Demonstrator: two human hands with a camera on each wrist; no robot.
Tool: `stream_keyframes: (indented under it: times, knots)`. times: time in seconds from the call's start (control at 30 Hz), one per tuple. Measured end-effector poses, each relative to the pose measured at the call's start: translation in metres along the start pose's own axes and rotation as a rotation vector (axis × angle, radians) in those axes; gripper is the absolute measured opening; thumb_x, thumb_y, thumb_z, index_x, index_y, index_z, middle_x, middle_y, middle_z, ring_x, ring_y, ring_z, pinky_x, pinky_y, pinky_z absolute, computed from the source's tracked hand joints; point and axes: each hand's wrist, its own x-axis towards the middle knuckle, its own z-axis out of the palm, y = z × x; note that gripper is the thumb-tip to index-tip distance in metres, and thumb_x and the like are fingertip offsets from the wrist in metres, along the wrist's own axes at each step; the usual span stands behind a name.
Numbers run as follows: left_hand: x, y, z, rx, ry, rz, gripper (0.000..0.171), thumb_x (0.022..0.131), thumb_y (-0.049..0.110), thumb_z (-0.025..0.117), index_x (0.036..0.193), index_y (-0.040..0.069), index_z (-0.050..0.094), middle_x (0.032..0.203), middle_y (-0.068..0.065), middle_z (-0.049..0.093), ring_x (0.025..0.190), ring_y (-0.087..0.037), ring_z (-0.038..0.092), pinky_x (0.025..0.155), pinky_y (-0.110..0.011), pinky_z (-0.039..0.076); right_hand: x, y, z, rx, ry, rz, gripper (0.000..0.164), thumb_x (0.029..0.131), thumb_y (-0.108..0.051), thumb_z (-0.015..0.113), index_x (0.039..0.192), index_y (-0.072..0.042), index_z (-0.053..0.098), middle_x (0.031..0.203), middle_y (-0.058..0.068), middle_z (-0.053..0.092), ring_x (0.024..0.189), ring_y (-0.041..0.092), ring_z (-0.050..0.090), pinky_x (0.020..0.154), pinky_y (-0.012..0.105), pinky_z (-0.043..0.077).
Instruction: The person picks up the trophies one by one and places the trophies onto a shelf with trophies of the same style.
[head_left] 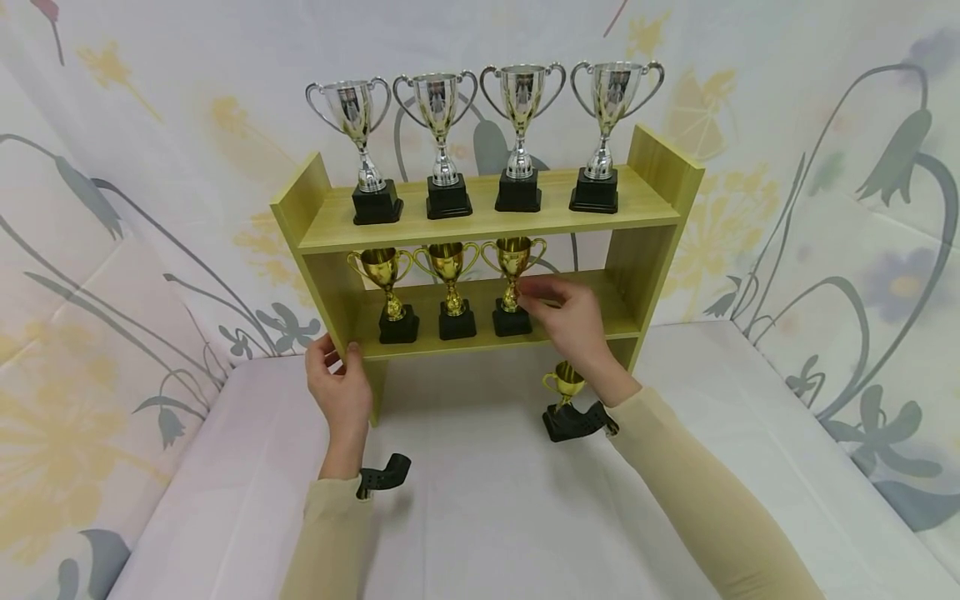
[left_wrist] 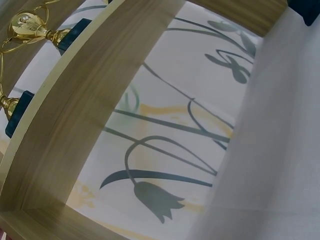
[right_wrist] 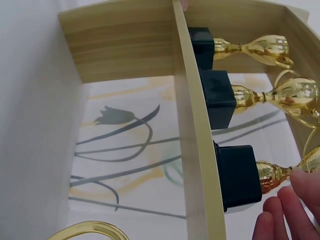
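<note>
A two-tier wooden shelf stands on the white-covered table. On its lower board are three gold trophy cups with black bases: a left one, a middle one and a right one. My right hand pinches the right gold trophy at its stem, thumb against the gold in the right wrist view; its black base sits on the board. My left hand grips the shelf's left side panel at the lower board, thumb in front. The left wrist view does not show that hand clearly.
Several silver trophies line the top board. Another gold trophy stands on the table below my right wrist, partly hidden by a black wrist mount. A flower-patterned cloth hangs behind.
</note>
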Motion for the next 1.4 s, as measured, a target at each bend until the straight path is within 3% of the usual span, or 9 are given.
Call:
stream_keyframes:
  times: [0.1,0.37,0.53,0.8,1.23,1.4]
  knots:
    - [-0.001,0.001,0.0,0.0,0.004,-0.006,0.025,0.098,0.006,0.059,0.122,-0.001,0.059,0.11,-0.014,0.054,0.095,-0.012,0.048,0.08,-0.032,0.045,-0.002,0.0,-0.001,0.003,0.0,-0.006,0.027,0.092,-0.017,0.073,0.117,-0.009,0.073,0.114,0.007,0.072,0.107,0.019,0.065,0.088,0.04,0.053]
    - [-0.012,0.039,0.0,-0.001,0.008,0.003,0.025,0.097,-0.003,0.055,0.12,-0.011,0.056,0.111,-0.025,0.051,0.094,-0.018,0.048,0.078,-0.029,0.043,-0.006,-0.001,-0.003,0.004,-0.004,-0.005,0.03,0.092,-0.017,0.073,0.12,-0.008,0.072,0.116,0.008,0.071,0.108,0.02,0.065,0.088,0.04,0.053]
    - [-0.011,0.039,0.001,-0.009,0.008,0.005,0.025,0.097,-0.003,0.055,0.12,-0.011,0.056,0.111,-0.027,0.051,0.093,-0.017,0.048,0.079,-0.031,0.043,-0.01,0.0,-0.006,-0.006,-0.006,-0.001,0.031,0.091,-0.018,0.074,0.12,-0.006,0.071,0.117,0.01,0.07,0.11,0.021,0.064,0.089,0.038,0.051]
    - [-0.012,0.042,0.001,-0.006,0.01,-0.011,0.025,0.097,-0.003,0.054,0.12,-0.012,0.055,0.112,-0.026,0.051,0.094,-0.016,0.047,0.08,-0.033,0.042,-0.019,0.001,-0.011,0.017,-0.012,0.017,0.032,0.091,-0.019,0.074,0.119,-0.005,0.071,0.116,0.01,0.071,0.108,0.022,0.066,0.079,0.022,0.053]
    - [-0.011,0.04,0.0,-0.016,0.004,-0.013,0.026,0.097,-0.002,0.055,0.121,-0.012,0.056,0.112,-0.026,0.051,0.093,-0.016,0.049,0.078,-0.03,0.044,-0.034,0.007,-0.021,0.049,-0.004,0.012,0.034,0.09,-0.019,0.075,0.119,-0.001,0.07,0.116,0.011,0.071,0.103,0.02,0.068,0.081,0.022,0.053]
    - [-0.011,0.039,0.0,-0.017,0.005,-0.02,0.026,0.097,-0.001,0.055,0.121,-0.011,0.056,0.112,-0.025,0.051,0.092,-0.014,0.048,0.08,-0.032,0.045,-0.041,0.01,-0.024,0.045,-0.011,0.014,0.032,0.09,-0.018,0.075,0.118,-0.001,0.071,0.115,0.012,0.071,0.098,0.013,0.069,0.081,0.021,0.053]
